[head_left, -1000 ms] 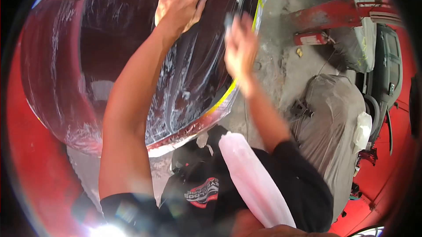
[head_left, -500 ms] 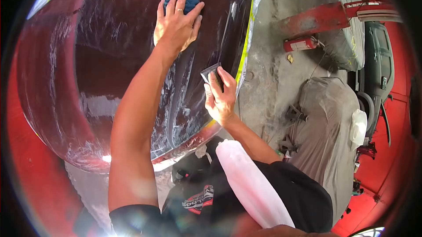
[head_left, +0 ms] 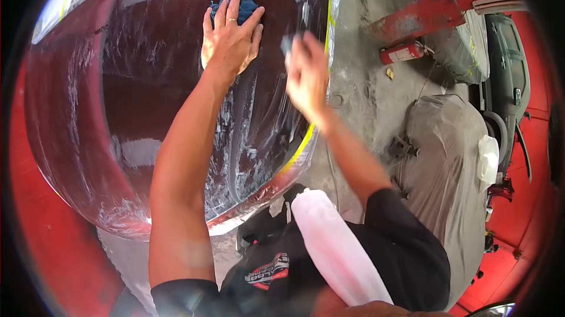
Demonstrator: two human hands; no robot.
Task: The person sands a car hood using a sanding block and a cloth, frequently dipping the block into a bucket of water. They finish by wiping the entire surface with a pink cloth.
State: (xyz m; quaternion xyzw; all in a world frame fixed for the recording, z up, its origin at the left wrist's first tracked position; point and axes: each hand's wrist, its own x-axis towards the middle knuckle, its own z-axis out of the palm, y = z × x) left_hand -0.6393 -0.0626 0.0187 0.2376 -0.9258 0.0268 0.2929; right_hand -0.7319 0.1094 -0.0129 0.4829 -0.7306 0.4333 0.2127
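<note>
A dark red car panel, streaked with whitish residue, fills the upper left, its right edge lined with yellow tape and clear plastic. On the panel near the top, my left hand presses a crumpled blue cloth under its fingertips. My right hand, blurred by motion, grips a small dark block against the panel close to the taped edge. The two hands are apart, the right one lower and nearer the edge.
Right of the panel, a red fire extinguisher lies on the grey floor below a red metal beam. Grey sheeting covers an object at the right. Beyond it is a dark vehicle part by a red wall.
My right hand has slid up along the panel with the block, toward the top. My left hand stays on the cloth, with little movement. The view has shifted slightly.
</note>
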